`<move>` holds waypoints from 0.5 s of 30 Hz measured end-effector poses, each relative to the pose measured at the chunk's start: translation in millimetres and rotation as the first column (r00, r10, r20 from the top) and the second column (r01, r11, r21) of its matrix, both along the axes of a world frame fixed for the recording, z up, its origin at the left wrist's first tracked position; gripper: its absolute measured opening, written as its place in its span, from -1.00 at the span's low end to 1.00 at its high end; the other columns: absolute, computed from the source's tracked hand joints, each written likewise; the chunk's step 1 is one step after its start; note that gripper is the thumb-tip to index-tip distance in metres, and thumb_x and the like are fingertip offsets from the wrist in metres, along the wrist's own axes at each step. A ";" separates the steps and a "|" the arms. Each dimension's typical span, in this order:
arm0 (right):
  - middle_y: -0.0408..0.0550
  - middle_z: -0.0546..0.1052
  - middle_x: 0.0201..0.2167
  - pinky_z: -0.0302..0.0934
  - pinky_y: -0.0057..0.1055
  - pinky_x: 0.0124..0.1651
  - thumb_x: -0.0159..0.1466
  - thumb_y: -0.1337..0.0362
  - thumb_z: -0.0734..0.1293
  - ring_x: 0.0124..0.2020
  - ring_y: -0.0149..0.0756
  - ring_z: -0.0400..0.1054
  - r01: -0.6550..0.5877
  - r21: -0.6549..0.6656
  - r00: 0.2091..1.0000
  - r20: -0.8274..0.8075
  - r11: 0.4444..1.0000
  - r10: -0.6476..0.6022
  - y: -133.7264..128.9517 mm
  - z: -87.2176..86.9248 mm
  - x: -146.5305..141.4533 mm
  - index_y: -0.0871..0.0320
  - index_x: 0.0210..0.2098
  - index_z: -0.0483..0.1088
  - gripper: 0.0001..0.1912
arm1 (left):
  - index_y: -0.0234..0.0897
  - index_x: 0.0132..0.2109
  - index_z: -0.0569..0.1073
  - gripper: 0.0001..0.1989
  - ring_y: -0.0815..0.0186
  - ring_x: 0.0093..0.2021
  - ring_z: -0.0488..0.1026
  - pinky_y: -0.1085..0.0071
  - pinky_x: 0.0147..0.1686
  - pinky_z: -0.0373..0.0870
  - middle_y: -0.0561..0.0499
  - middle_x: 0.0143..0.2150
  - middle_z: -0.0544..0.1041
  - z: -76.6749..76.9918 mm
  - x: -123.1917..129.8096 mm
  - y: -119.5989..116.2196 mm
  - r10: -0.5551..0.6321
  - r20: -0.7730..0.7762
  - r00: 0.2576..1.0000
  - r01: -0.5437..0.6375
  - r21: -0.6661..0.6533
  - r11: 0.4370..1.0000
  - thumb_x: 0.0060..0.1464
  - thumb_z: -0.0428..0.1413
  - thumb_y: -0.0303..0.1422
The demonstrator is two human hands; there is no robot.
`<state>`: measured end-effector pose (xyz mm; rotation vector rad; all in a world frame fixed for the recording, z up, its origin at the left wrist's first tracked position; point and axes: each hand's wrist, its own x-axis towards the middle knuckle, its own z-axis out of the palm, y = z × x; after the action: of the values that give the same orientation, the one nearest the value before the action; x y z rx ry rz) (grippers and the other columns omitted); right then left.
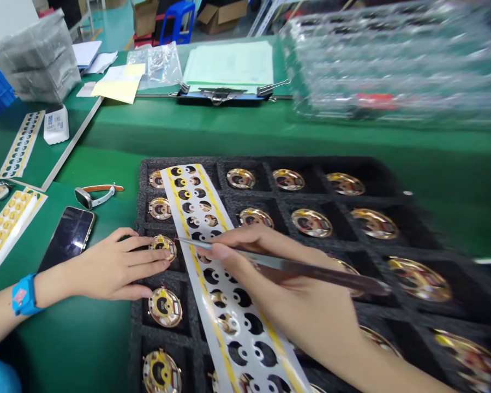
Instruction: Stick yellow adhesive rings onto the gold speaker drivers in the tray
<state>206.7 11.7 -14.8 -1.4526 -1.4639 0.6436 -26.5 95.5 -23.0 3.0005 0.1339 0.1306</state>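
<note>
A black foam tray (137,341) holds round gold-rimmed watch parts in its square compartments. Across it slants a white strip of die-cut stickers (229,314) with yellow edges and dark crescent-shaped cut-outs. My left hand (106,265) lies flat with fingers stretched out, its fingertips on a watch part (172,247) in the tray's left column. Metal tweezers (303,268) are gripped in my right hand (303,305), above the strip. Their tips point left, close to that same watch part. Whether the tips hold anything is too small to tell. Below, another watch part (165,307) shows a black crescent.
Left of the tray lie a phone (69,234), a wristwatch (98,195) and a yellow sticker sheet (8,224). A clipboard with papers (229,63) rests at the back. Stacked clear plastic trays (393,71) stand back right, a white box (56,124) back left.
</note>
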 end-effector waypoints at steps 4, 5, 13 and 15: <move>-0.17 0.54 -0.51 0.27 -0.39 -0.45 0.23 0.21 0.33 -0.49 -0.32 0.44 0.101 0.045 0.993 -0.061 0.994 -0.098 0.6 -0.1 3.5 0.03 -0.43 0.42 -0.89 | -0.32 0.21 0.29 -0.49 0.13 0.23 0.24 0.20 0.12 0.12 -0.14 0.28 0.33 -0.1 -1.4 -0.5 0.018 -0.014 1.000 -0.018 -0.003 1.000 0.37 -0.29 -0.11; -0.16 0.55 -0.51 0.27 -0.38 -0.44 0.22 0.19 0.34 -0.48 -0.30 0.45 0.110 0.046 0.992 -0.066 0.993 -0.106 2.1 -0.8 4.3 0.03 -0.44 0.42 -0.88 | -0.31 0.20 0.29 -0.49 0.12 0.22 0.24 0.19 0.11 0.13 -0.16 0.28 0.31 -0.1 -1.5 -0.6 0.022 -0.014 1.000 -0.022 0.001 1.000 0.37 -0.29 -0.10; -0.12 0.59 -0.50 0.40 -0.26 -0.31 0.17 0.04 0.39 -0.42 -0.22 0.52 0.153 0.007 0.942 -0.304 0.988 -0.144 20.7 -8.8 23.5 0.04 -0.44 0.41 -0.78 | -0.38 0.17 0.32 -0.50 0.11 0.10 0.32 0.19 0.12 0.24 -0.23 0.00 0.46 -2.6 -2.7 0.3 0.010 0.097 0.995 -0.007 -0.028 1.000 0.36 -0.24 -0.12; -0.13 0.58 -0.51 0.43 -0.21 -0.28 0.14 0.01 0.41 -0.42 -0.20 0.52 0.176 0.011 0.924 -0.346 0.984 -0.161 25.9 -13.7 29.4 0.02 -0.45 0.42 -0.76 | -0.39 0.16 0.33 -0.51 0.11 0.10 0.32 0.18 0.14 0.23 -0.22 -0.03 0.46 -2.9 -3.6 0.6 -0.002 0.102 0.995 0.005 -0.035 0.999 0.36 -0.23 -0.14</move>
<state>236.0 37.6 -28.5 -1.3376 -1.0622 0.7144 -30.1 96.1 -25.9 2.9510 0.1187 0.2776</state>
